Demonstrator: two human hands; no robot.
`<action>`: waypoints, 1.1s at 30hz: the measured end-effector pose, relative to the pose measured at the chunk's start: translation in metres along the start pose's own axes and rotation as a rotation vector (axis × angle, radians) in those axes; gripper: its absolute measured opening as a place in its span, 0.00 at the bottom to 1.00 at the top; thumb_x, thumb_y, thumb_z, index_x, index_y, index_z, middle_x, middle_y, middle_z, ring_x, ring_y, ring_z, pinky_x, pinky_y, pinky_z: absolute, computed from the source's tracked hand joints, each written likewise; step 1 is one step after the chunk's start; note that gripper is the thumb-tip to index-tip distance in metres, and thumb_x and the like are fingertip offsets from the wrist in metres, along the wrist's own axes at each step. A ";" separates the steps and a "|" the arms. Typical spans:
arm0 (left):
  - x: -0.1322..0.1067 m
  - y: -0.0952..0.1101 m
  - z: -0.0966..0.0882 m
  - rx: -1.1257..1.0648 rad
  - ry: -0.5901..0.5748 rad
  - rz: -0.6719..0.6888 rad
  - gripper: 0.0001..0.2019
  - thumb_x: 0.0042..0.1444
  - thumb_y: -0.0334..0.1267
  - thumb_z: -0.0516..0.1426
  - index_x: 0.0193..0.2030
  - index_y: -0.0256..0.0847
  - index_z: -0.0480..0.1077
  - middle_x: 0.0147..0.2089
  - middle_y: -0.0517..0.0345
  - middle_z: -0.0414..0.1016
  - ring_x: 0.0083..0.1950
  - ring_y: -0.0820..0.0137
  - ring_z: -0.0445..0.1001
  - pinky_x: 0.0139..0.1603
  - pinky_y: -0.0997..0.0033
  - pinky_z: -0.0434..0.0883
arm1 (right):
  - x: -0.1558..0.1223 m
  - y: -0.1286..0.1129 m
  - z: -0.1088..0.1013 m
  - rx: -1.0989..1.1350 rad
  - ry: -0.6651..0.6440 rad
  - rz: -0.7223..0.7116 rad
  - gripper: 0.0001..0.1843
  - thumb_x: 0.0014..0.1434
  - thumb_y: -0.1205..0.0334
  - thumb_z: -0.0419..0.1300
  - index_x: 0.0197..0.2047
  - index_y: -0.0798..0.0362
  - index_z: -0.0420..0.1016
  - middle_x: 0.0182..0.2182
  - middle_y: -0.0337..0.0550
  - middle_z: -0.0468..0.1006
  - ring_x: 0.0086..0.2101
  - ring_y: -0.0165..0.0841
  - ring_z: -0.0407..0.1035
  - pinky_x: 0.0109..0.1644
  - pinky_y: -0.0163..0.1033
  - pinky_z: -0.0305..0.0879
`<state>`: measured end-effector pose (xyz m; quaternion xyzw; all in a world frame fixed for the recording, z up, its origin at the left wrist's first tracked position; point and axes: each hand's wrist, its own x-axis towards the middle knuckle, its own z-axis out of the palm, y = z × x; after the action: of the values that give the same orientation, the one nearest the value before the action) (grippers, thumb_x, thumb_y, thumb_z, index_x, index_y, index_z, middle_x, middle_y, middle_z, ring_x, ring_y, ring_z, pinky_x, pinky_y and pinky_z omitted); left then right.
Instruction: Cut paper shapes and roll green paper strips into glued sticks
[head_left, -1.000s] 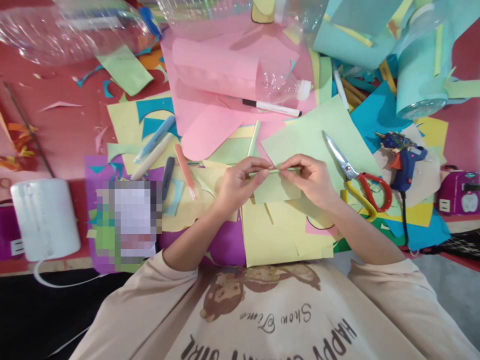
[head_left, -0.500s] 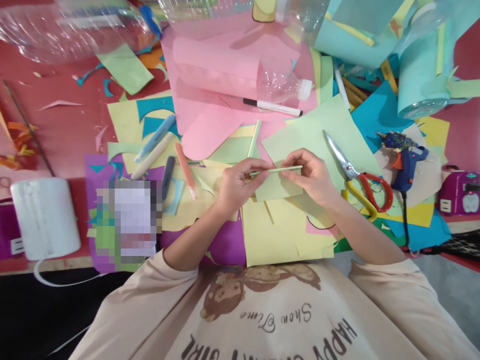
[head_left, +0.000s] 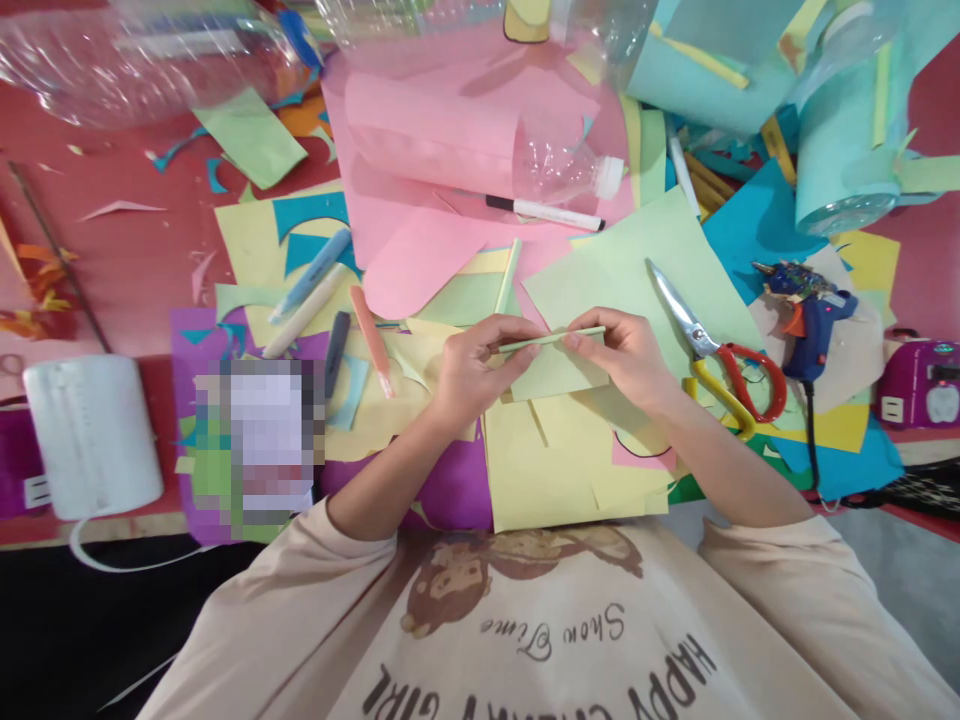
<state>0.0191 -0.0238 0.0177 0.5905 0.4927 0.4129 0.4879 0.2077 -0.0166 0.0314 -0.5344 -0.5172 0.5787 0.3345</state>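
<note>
Between my two hands is a thin pale green paper strip (head_left: pixel 553 340), held roughly level. My left hand (head_left: pixel 480 365) pinches its left end between thumb and fingers. On the other end, my right hand (head_left: pixel 619 355) closes thumb and fingertips around the strip. Just beneath lies a small light green paper piece (head_left: pixel 562 375), on top of larger pale yellow sheets (head_left: pixel 555 480). Another narrow green strip (head_left: pixel 508 275) rests beyond my left hand. Scissors (head_left: pixel 705 345) with red and yellow handles lie to the right of my right hand, partly over a green sheet (head_left: pixel 622 260).
A pink-wrapped bottle (head_left: pixel 442 135) and a marker (head_left: pixel 547 213) lie ahead. Colored pens (head_left: pixel 371 335) are at left, near a white box-like object (head_left: pixel 94 435). A blue glue gun (head_left: pixel 814 320) sits at right, below a teal-wrapped bottle (head_left: pixel 847 160). Paper scraps cover the red table.
My right hand's fingers have moved slightly and now press closer on the strip. My left hand stays almost where it was.
</note>
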 end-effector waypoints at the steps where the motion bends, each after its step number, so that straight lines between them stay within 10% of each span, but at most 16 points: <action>1: 0.000 0.001 0.000 -0.003 -0.018 -0.007 0.14 0.53 0.48 0.61 0.39 0.40 0.74 0.38 0.54 0.80 0.41 0.69 0.79 0.43 0.72 0.75 | 0.000 0.000 0.000 -0.015 0.004 -0.008 0.16 0.50 0.47 0.66 0.30 0.51 0.76 0.17 0.32 0.61 0.19 0.23 0.51 0.22 0.34 0.46; 25: -0.001 -0.002 0.004 -0.066 -0.038 0.024 0.11 0.53 0.43 0.62 0.38 0.38 0.75 0.37 0.55 0.80 0.38 0.71 0.78 0.40 0.75 0.75 | 0.001 0.003 0.001 0.245 0.018 0.039 0.11 0.47 0.55 0.68 0.30 0.52 0.75 0.24 0.33 0.72 0.26 0.26 0.65 0.31 0.34 0.64; 33: 0.000 0.003 0.000 -0.039 -0.211 0.046 0.03 0.55 0.31 0.56 0.33 0.38 0.72 0.34 0.57 0.76 0.35 0.76 0.74 0.39 0.77 0.73 | 0.000 -0.003 0.000 0.214 0.026 0.063 0.08 0.48 0.58 0.68 0.28 0.53 0.77 0.24 0.35 0.72 0.26 0.27 0.66 0.31 0.34 0.63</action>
<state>0.0202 -0.0238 0.0207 0.6324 0.4166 0.3690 0.5388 0.2074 -0.0162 0.0347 -0.5191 -0.4310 0.6339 0.3780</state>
